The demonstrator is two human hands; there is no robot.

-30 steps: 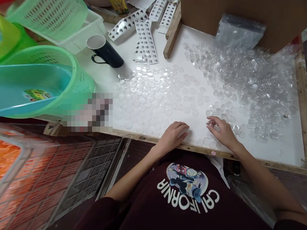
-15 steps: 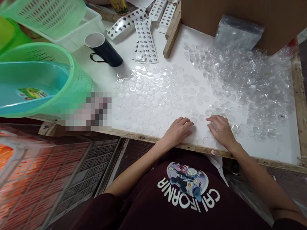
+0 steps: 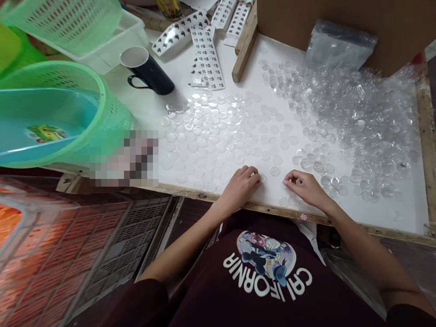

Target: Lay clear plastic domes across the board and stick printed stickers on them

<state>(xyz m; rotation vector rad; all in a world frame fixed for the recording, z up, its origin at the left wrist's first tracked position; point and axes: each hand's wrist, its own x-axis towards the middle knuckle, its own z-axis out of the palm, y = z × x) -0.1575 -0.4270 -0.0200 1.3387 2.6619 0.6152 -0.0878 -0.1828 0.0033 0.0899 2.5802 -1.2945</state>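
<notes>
L hand [image 3: 240, 185]: nr table edge; thumb + finger look clamped on rim of a clear disc [image 3: 263, 178].
R hand [image 3: 308, 187]: to its right, apart from L hand; thumb & index tips together, can't tell if anything thin sits between.
Held disc: in gap betw. the hands, at L fingertips; thin, prob. slick.
Flat discs [image 3: 213, 139]: spread in one layer left & far of L hand, on white table [image 3: 410, 218].
Loose cluster [image 3: 317, 166]: just far of R hand, some overlapping.
Heap [image 3: 357, 109]: far right, piled, under a plastic bag [image 3: 340, 47] leaning on brown board [image 3: 289, 27].
Far/left: dark mug [image 3: 156, 75], sticker sheets [image 3: 209, 59], wood block [image 3: 244, 52], green basket [image 3: 117, 106] w/ blue tub [image 3: 75, 111].
Slip risk: disc could pop loose; cause: smooth rim, fingertip-only hold.
Drag risk: L knuckles/wrist v. close to flat discs, a sideways sweep could shove them together.
Miss risk: clear on white w/ glare, so a stray or doubled disc is easily overlooked.
Slide risk: R arm knocking the cluster or heap could scatter pcs.
Spill risk: mug beside far discs; a bump could tip it.
</notes>
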